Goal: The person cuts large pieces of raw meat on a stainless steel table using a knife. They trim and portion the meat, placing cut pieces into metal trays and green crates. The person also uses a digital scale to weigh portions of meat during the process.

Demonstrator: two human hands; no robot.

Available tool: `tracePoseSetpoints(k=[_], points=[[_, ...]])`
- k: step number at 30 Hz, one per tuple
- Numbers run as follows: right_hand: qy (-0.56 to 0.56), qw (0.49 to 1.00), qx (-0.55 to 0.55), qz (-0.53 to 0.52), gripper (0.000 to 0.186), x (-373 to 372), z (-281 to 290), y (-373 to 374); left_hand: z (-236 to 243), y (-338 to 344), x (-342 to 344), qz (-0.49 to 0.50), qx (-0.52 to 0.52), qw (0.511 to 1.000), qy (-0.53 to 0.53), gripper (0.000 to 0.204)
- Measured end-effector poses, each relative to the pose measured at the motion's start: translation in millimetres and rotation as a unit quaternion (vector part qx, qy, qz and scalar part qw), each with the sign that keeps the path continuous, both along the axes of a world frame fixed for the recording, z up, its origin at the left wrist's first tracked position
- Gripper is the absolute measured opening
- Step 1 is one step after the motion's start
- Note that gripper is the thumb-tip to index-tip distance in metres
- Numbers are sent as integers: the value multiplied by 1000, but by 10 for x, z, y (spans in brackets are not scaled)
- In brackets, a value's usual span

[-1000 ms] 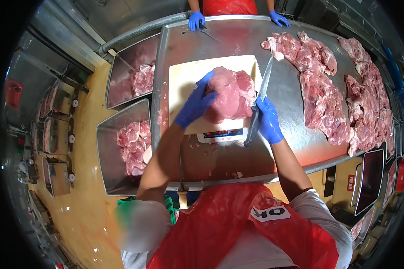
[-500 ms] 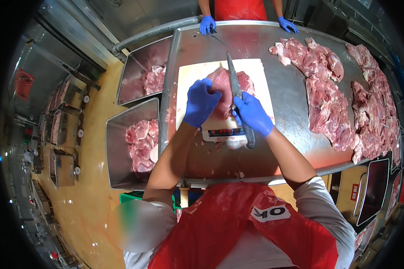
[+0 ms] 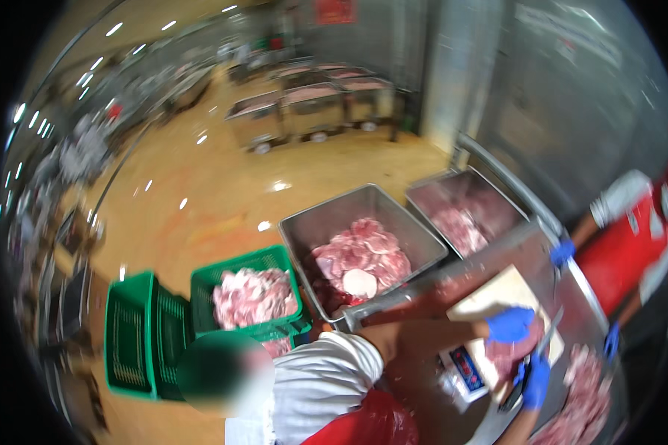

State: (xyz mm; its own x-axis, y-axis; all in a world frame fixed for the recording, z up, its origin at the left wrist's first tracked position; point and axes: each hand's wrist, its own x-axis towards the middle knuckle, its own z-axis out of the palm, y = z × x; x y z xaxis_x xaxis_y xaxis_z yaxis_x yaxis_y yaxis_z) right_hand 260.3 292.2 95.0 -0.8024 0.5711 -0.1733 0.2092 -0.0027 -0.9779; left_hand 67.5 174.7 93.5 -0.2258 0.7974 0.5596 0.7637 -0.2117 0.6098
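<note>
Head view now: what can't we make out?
Head view:
Scale display: reading too small, blurred.
Right hand: exact finger placement on the knife handle, blurred.
Raw meat beneath the left hand: hidden by that hand.
Lower-right meat pieces: cut off by lower edge.

pink raw meat [image 3: 505, 357] lies on the pale board [image 3: 513, 286], a dark-handled knife [image 3: 551, 333] slanting along its right side.

your left hand [image 3: 512, 325] and right hand [image 3: 538, 382] are wearing solid-blue gloves [image 3: 503, 331], you are touching rounded pink raw meat [image 3: 499, 359] above a rectangular cream board [image 3: 506, 286], your glossy apron [image 3: 372, 421] is showing red, a boxy plastic crate [image 3: 130, 334] is gleaming green
</note>
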Motion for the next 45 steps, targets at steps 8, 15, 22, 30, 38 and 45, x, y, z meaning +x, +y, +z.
tracePoseSetpoints(k=[8, 15, 22, 30, 38, 45], points=[[126, 988, -70, -56, 17, 80, 108, -190, 191, 122, 22, 39, -10, 999, -13, 21], [70, 990, -119, 14, 20, -283, 450, -802, 173, -248, -295, 107, -166, 967, 160, 25], [28, 997, -63, 35, 20, -492, 217, -170, 350, -7, -172, 115, -164, 979, 21, 22], [-29, 987, -53, 146, 22, 176, 286, -675, 302, -139, -81, 122, -79, 988, -52, 18], [17, 982, -70, 174, 23, -370, 197, -425, 481, -218, 18, 114, -121, 985, -45, 14], [-197, 928, 60, 311, 23, 337, 501, -816, 318, -536, -81, 127, -91, 973, -169, 12]])
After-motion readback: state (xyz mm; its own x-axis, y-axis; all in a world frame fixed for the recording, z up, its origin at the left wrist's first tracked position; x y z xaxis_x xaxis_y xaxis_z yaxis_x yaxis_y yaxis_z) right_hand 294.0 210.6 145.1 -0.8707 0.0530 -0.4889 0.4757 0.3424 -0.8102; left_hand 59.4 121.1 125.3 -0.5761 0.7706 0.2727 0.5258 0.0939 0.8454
